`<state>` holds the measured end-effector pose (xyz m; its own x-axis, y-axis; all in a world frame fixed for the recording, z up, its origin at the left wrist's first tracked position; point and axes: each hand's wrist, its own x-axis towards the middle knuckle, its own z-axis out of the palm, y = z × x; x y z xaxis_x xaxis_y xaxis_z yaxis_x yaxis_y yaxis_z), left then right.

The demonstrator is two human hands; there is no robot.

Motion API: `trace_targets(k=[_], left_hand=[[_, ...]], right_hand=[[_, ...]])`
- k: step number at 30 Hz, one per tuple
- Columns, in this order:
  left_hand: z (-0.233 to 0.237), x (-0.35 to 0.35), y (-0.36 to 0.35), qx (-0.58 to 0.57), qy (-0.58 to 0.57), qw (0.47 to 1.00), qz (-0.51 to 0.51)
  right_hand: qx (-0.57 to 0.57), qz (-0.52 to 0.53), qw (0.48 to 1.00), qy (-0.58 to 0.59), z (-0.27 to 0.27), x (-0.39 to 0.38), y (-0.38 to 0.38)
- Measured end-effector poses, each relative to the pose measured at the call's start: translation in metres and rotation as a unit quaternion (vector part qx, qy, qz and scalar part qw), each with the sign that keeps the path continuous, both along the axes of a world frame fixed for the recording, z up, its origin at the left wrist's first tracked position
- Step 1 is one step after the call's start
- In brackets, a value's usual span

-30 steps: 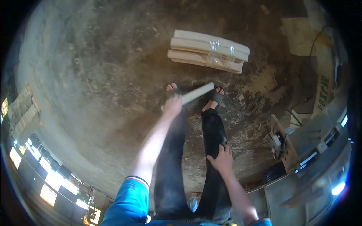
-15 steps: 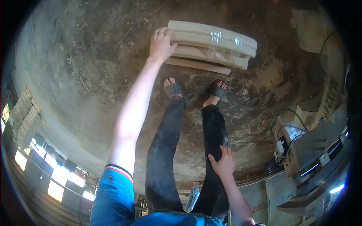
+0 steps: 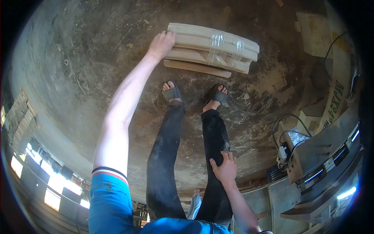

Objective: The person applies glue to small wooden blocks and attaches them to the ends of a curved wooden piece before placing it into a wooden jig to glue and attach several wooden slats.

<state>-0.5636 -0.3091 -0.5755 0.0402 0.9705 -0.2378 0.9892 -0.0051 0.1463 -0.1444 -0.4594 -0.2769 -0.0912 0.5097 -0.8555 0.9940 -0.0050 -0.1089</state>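
At the upper middle, my left hand (image 3: 162,44) is at the left end of a taped bundle of pale wooden pieces (image 3: 194,41), its fingers curled over the end. Clear shiny tape wraps the bundle right of its middle. A single loose wooden strip (image 3: 198,68) lies just below it, nearer my feet. My right hand (image 3: 226,169) rests on my dark-trousered leg near the knee, fingers spread and holding nothing.
Both my sandalled feet stand on the stained floor (image 3: 136,101) below the loose strip. To the right are a cable with a white plug (image 3: 282,153), a wooden panel and printed card (image 3: 335,99). Stacked pieces (image 3: 21,121) stand at the far left.
The view has shifted, so bundle and legs appear farther left. My left hand's fingers have curled more at the bundle's end. My right hand stays on the leg.
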Motion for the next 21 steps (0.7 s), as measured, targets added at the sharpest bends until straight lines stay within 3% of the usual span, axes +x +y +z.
trace_targets(k=[2,7,10,11,12,15,17,21], left_hand=[[0.0,0.007,0.007,0.029,0.115,0.991,-0.068],[0.017,0.035,-0.029,-0.059,0.147,0.983,-0.093],[0.019,0.05,-0.064,-0.1,0.092,0.987,-0.082],[0.027,0.053,-0.072,-0.13,0.023,0.991,-0.022],[0.03,0.055,-0.078,-0.161,-0.046,0.985,0.039],[0.033,0.055,-0.089,-0.158,-0.092,0.974,0.132],[0.025,0.046,-0.089,-0.188,-0.126,0.964,0.141],[0.011,0.041,-0.104,-0.088,-0.142,0.98,0.103]], right_hand=[[0.0,0.0,1.0,-0.011,0.0,0.002,-0.001],[0.039,0.016,0.998,0.038,-0.019,0.002,0.005],[0.149,-0.053,0.965,0.211,-0.102,-0.032,0.044],[0.141,-0.092,0.953,0.25,-0.128,-0.065,0.075],[0.215,-0.079,0.925,0.302,-0.165,-0.092,0.098],[0.3,-0.089,0.919,0.239,-0.259,-0.148,0.151],[0.261,-0.187,0.937,0.14,-0.263,-0.168,0.17],[0.201,-0.136,0.965,0.105,-0.253,-0.156,0.19]])
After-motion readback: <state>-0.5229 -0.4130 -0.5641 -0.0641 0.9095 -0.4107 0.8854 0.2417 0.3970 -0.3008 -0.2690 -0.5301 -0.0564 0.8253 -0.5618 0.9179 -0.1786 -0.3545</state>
